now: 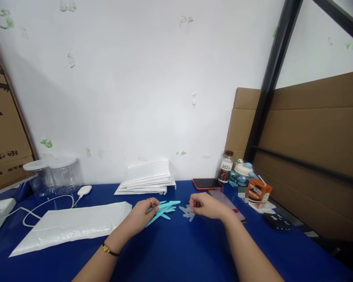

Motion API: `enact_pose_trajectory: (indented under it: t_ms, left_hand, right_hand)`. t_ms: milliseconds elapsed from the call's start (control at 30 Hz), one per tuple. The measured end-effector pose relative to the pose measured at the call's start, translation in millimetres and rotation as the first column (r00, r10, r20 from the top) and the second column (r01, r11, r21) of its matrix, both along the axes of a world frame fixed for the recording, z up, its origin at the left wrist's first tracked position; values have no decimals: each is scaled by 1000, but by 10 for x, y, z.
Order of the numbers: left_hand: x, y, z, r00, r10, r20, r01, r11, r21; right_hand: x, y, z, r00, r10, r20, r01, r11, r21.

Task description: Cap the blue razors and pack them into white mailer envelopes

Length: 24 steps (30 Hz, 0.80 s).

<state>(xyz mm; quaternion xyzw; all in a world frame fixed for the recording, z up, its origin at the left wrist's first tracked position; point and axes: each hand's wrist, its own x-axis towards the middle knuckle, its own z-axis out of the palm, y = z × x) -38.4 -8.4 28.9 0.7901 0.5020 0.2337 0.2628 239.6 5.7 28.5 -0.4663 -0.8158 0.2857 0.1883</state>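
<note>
Slim turquoise eyebrow razors [166, 208] lie in a crossed bunch on the blue table. My left hand [144, 213] is closed on one of them at the bunch's left side, thumb and fingers pinched together. To the right is a small pile of translucent plastic blade caps [187, 212]. At that pile's right edge my right hand [204, 204] is closed, its fingers curled in a pinch. Whatever those fingertips hold is hidden.
A white padded mailer [73, 223] lies left, a stack of mailers [147, 178] behind. Clear jars [63, 176] and a white cable [25, 221] are far left. Phones [207, 183], a brown-capped bottle [226, 167], a blue-lidded bottle [240, 174] and an orange box [259, 192] stand right.
</note>
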Motion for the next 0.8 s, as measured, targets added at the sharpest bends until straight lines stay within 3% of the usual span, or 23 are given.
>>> enact_pose_trajectory:
  t_ms: [200, 333, 500, 800]
  left_hand:
    - [-16, 25, -30, 1000, -3, -8, 4, 999, 43]
    - [-28, 34, -42, 1000, 1, -7, 0, 999, 44]
    - [-22, 15, -21, 1000, 1, -1, -1, 999, 51]
    - [-20, 14, -7, 1000, -7, 26, 6, 999, 37]
  right_hand:
    - [-60, 23, 31, 926, -58, -374, 8, 991, -134]
    - [-115, 83, -5, 850, -116, -513, 66, 991, -115]
    - [-212, 88, -45, 826, -203, -526, 159, 979, -129]
    - [-309, 56, -68, 801, -193, -567, 102, 977, -189]
